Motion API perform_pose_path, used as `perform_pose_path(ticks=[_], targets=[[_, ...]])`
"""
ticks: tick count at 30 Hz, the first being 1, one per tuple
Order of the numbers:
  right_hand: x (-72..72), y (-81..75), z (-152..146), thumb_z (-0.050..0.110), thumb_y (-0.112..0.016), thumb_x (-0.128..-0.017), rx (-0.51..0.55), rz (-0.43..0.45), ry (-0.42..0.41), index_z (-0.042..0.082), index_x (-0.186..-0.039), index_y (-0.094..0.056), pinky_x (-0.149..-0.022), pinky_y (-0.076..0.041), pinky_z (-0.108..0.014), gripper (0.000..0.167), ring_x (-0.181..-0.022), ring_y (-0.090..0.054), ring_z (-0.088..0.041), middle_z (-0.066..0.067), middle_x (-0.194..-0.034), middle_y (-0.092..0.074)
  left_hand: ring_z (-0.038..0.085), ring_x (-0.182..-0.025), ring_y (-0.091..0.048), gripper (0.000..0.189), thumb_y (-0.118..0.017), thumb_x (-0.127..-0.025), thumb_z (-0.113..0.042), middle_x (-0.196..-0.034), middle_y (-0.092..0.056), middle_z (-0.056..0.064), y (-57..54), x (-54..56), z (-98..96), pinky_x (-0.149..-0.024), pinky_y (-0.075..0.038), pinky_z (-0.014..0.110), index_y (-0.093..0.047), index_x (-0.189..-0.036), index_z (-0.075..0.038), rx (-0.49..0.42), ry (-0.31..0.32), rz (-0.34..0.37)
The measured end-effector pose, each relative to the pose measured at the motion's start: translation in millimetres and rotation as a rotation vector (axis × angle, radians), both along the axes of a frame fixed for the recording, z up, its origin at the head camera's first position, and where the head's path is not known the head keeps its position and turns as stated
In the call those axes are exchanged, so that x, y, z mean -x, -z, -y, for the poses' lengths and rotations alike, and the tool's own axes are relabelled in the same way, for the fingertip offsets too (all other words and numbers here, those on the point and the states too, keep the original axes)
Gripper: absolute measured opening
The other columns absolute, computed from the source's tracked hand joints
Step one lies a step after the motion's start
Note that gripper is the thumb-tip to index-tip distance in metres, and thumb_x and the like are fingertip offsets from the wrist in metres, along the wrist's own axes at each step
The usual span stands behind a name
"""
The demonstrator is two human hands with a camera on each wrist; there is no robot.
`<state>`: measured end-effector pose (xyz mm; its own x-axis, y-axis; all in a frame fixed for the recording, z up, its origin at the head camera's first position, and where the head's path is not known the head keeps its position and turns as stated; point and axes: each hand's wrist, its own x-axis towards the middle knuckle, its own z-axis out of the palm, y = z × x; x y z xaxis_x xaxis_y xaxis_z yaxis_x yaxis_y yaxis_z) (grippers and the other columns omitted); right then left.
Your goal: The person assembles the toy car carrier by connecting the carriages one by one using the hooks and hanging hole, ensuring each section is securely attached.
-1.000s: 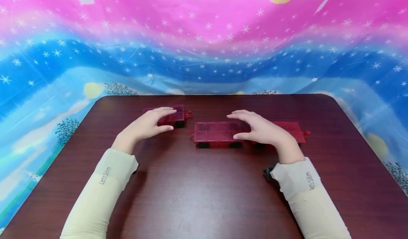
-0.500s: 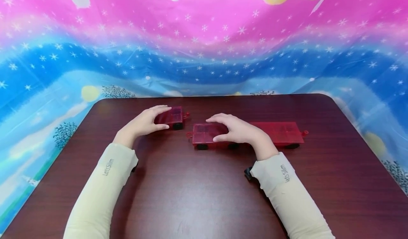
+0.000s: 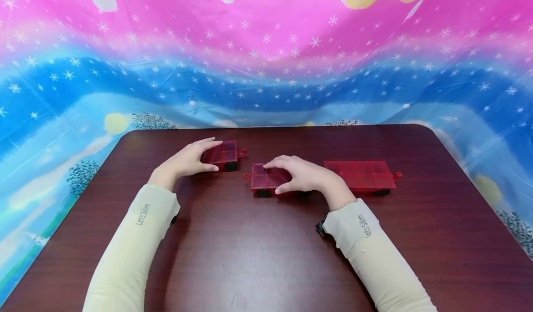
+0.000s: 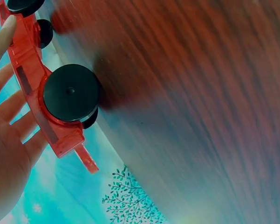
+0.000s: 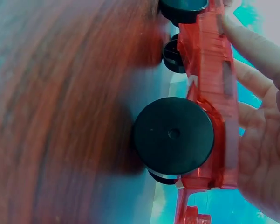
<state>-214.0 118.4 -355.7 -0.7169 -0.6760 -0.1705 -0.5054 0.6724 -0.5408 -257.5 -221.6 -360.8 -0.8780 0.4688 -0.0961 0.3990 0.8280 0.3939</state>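
Note:
Three translucent red toy train cars with black wheels stand on the table. At the back left, my left hand (image 3: 183, 161) holds the left car (image 3: 225, 152) from above, thumb on the near side and fingers across to the far side. In the left wrist view, the thumb touches the side of that car (image 4: 35, 79). Nearer the middle, my right hand (image 3: 301, 175) grips the middle car (image 3: 264, 177) the same way; its right part is hidden under the hand. The right wrist view shows that car's side (image 5: 216, 84) with the thumb against it. Its wheels appear near the tabletop.
The right car (image 3: 362, 175) stands apart to the right, with its coupling hook (image 3: 398, 175) pointing right. Another hook (image 3: 243, 152) sticks out from the left car toward the middle one. A snowy patterned cloth (image 3: 266, 71) hangs behind the dark wooden table (image 3: 250, 256).
My right hand has moved left and down from between the middle and right cars onto the middle car. My left hand has shifted slightly left and closed on the left car.

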Motion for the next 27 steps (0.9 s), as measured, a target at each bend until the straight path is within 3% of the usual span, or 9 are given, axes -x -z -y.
perform_pose_path(ticks=[4,15,27], targets=[[-0.1,1.3,1.2,0.030,-0.076,-0.089,-0.022,-0.013,-0.005,0.022,-0.149,-0.046,-0.117,-0.035,-0.051,0.068,-0.144,-0.035,-0.030,-0.007,-0.155,-0.041,0.044,-0.148,-0.024,0.079,-0.075,-0.088,-0.023,-0.162,-0.025,0.022,2.0,1.6,-0.4,-0.117,-0.028,0.063,-0.035,-0.155,-0.012,0.018,-0.002,0.013],[-0.6,0.7,2.9,0.033,-0.077,-0.087,-0.048,-0.047,0.015,0.025,-0.147,-0.049,-0.111,-0.043,-0.047,0.067,-0.138,-0.042,-0.028,-0.005,-0.150,-0.045,0.043,-0.140,-0.033,0.077,-0.077,-0.087,-0.021,-0.154,-0.038,0.022,-1.6,1.8,-1.9,-0.113,-0.036,0.061,-0.040,-0.153,-0.012,0.045,0.008,0.006],[-0.3,2.3,0.1,0.032,-0.078,-0.086,-0.049,-0.105,-0.008,0.023,-0.145,-0.053,-0.108,-0.046,-0.046,0.065,-0.135,-0.045,-0.028,-0.005,-0.148,-0.049,0.043,-0.141,-0.033,0.076,-0.078,-0.086,-0.023,-0.153,-0.039,0.022,-4.3,-0.8,-3.8,-0.114,-0.034,0.060,-0.041,-0.153,-0.013,0.059,0.036,-0.002]])
